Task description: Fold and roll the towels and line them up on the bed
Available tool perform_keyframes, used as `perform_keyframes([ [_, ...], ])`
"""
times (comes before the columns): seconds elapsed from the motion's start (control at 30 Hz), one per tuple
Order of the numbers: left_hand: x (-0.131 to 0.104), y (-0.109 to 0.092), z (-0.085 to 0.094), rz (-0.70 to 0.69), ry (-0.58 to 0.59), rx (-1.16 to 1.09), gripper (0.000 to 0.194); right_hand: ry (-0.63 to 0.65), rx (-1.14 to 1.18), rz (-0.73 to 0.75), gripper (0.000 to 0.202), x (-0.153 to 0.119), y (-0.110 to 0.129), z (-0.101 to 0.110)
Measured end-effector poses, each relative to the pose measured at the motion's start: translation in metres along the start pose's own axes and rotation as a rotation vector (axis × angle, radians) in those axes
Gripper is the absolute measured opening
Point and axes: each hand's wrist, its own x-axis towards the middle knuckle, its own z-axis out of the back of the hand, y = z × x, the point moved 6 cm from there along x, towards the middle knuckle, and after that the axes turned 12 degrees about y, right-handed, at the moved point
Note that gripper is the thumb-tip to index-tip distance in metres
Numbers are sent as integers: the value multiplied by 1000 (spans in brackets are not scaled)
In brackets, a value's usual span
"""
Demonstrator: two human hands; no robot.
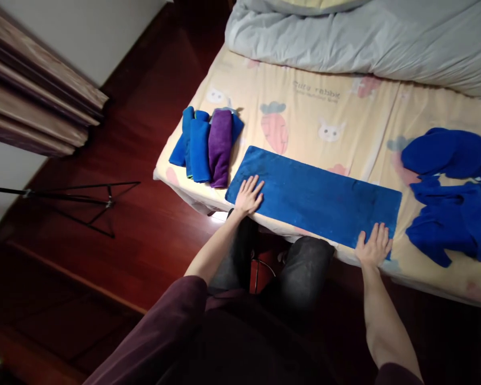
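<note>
Fingers of both hands spread flat: left hand (248,195) presses the L end of the folded blue towel (316,198), right hand (373,246) its R near corner. Towel lies lengthwise along bed (304,117) edge, btwn rolled towels (206,144) & loose blue pile (449,192). Looks soft, light, limp; best pinched at corners.

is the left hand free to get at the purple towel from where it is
Probably yes. The left hand lies flat and open on the blue towel, and the purple towel sits just beyond it on the bed, with nothing between them.
</note>
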Motion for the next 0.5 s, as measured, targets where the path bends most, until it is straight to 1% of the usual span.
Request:
perform_keyframes([
  [0.07,-9,36,16,83,-21,-12,62,-10,6,9,70,0,1,1],
  [0.13,-16,63,25,102,21,-23,64,-4,6,13,70,0,2,1],
  [0.2,-19,78,30,98,72,-28,65,8,-1,12,70,0,3,1],
  [0.27,-21,80,35,109,85,-22,66,8,-14,8,70,0,2,-1],
  [0.33,-25,70,38,128,70,6,67,-14,-30,6,70,1,-1,-3],
  [0.37,-28,60,40,131,58,28,67,-28,-38,9,70,1,-2,-5],
  [0.43,-30,29,38,92,47,77,67,-54,-54,19,70,2,-6,-8],
  [0.5,-23,-11,30,-26,81,106,67,-71,-61,32,70,2,-8,-10],
])
